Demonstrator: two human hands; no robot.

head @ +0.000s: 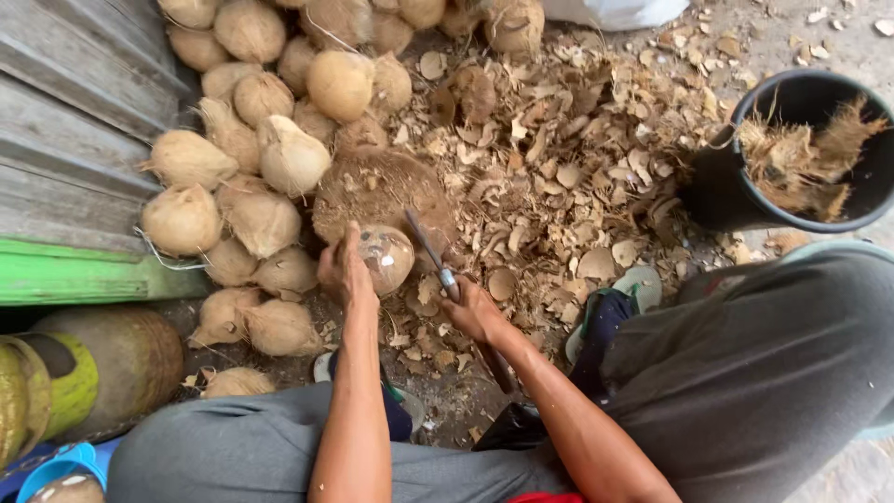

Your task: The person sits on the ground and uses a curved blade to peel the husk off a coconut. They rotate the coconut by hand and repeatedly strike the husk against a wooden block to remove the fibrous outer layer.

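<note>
There's the round brown coconut with pale scraped patches (386,257), partly stripped of husk, sitting on top of a worn, fibrous brown chopping stump (372,191) and steadied from its left side. Right beside it comes the long, narrow steel blade with a dark handle (430,253), angled steeply, tip up near the stump's rim, edge just beside the coconut's right flank, handle low toward the ground.
</note>
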